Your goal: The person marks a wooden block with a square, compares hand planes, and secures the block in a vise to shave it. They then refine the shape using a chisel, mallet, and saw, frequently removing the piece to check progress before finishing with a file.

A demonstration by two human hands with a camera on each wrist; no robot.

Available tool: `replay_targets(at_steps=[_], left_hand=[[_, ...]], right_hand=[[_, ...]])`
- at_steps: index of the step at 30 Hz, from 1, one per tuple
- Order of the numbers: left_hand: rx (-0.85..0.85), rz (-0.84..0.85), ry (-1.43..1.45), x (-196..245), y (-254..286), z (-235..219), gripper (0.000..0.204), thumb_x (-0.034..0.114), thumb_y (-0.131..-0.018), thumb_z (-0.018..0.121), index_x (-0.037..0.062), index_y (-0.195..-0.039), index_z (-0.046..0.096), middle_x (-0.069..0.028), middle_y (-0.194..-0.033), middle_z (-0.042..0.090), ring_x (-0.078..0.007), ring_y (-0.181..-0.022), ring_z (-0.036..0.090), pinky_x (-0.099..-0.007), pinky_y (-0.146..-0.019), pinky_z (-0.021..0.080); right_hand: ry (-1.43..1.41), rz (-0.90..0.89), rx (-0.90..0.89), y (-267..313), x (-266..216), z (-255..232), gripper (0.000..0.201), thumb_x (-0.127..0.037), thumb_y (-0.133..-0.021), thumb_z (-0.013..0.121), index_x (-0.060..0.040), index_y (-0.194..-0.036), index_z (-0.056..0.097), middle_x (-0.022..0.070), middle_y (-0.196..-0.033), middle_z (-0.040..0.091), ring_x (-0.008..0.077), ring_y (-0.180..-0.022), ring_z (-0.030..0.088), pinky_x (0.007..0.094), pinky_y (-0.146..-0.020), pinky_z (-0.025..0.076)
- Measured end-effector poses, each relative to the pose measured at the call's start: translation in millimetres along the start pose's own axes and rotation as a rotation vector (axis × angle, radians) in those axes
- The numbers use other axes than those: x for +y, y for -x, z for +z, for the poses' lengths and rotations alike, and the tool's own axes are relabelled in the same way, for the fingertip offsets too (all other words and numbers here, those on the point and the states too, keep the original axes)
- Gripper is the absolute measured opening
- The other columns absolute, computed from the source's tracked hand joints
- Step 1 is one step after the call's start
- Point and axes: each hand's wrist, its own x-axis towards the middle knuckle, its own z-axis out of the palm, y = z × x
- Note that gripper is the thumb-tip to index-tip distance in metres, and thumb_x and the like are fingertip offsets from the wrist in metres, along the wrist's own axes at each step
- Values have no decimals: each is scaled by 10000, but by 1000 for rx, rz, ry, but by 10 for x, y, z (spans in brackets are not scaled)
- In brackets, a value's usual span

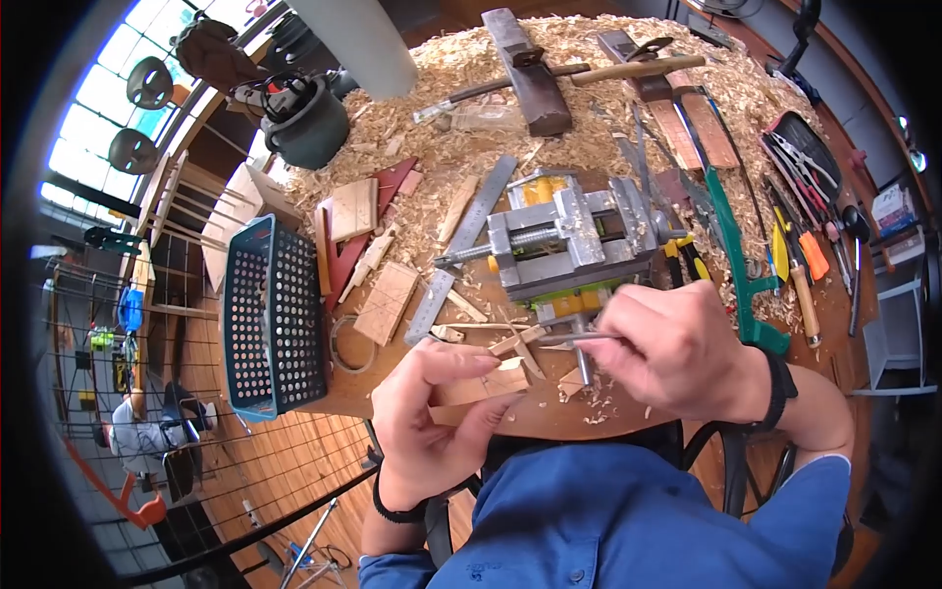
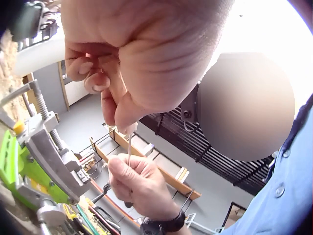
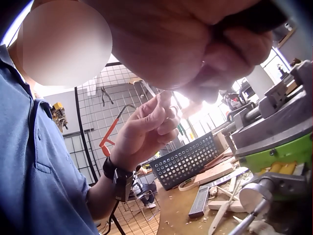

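Note:
My left hand (image 1: 422, 417) grips a small pale wooden block (image 1: 476, 387) between thumb and fingers, close over the table's front edge. Part of the block (image 2: 115, 81) shows among the fingers in the left wrist view. The right hand (image 1: 672, 348) is curled round a thin metal hand tool (image 1: 595, 337) that points left toward the block. Seen from the left wrist, its slim shaft (image 2: 129, 148) rises from the right fist (image 2: 142, 188) to the left fingertips. The fist covers most of the handle, and I cannot tell the tool's exact kind.
A metal vise (image 1: 564, 257) stands just beyond both hands. To the left is a green perforated basket (image 1: 270, 324), with wooden pieces (image 1: 388, 301) and a steel ruler (image 1: 430, 307) nearer. Wood shavings, planes (image 1: 530, 79) and a green-handled saw (image 1: 731, 240) lie farther back and right.

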Motion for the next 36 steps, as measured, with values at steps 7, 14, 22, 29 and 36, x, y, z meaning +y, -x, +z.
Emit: replay_targets(at_steps=[7, 14, 22, 29, 36], left_hand=[[88, -203, 406, -119, 83, -50, 447, -16, -792, 949, -6, -1123, 649, -114, -1060, 715, -209, -1025, 676, -338, -967, 525], [97, -217, 418, -143, 82, -46, 462, -13, -790, 955, 0, -1127, 638, -111, -1062, 711, -205, -1034, 671, -350, -969, 521], [73, -208, 426, -108, 80, -51, 434, -34, -795, 943, 1, -1120, 657, -101, -1059, 715, -197, -1017, 670, -339, -951, 527], [44, -167, 235, -92, 55, -71, 372, -8, -776, 944, -7, -1067, 710, -137, -1035, 777, -239, -947, 731, -347, -869, 557], [-117, -106, -72, -14, -8, -241, 308, 79, -804, 922, -17, -1037, 744, -166, -984, 789, -308, -884, 770, -360, -805, 590]], right_hand=[[-1, 97, -19, 41, -68, -74, 235, -21, -875, 723, -25, -1109, 710, 122, -957, 674, 332, -712, 692, 455, -608, 537], [127, -217, 82, 43, -141, -216, 554, -107, -817, 723, -161, -1366, 780, 11, -787, 558, 138, -642, 591, 293, -510, 470], [182, -175, 43, 76, -184, -212, 557, -151, -830, 706, -209, -1378, 782, -38, -702, 485, 110, -540, 530, 289, -450, 396], [259, -163, -13, 76, -234, -264, 531, -159, -835, 702, -202, -1357, 792, -26, -739, 503, 128, -622, 572, 293, -495, 426], [44, -191, -10, 129, -150, -293, 386, -45, -794, 748, -23, -1178, 780, 65, -873, 633, 194, -766, 669, 336, -591, 542]])
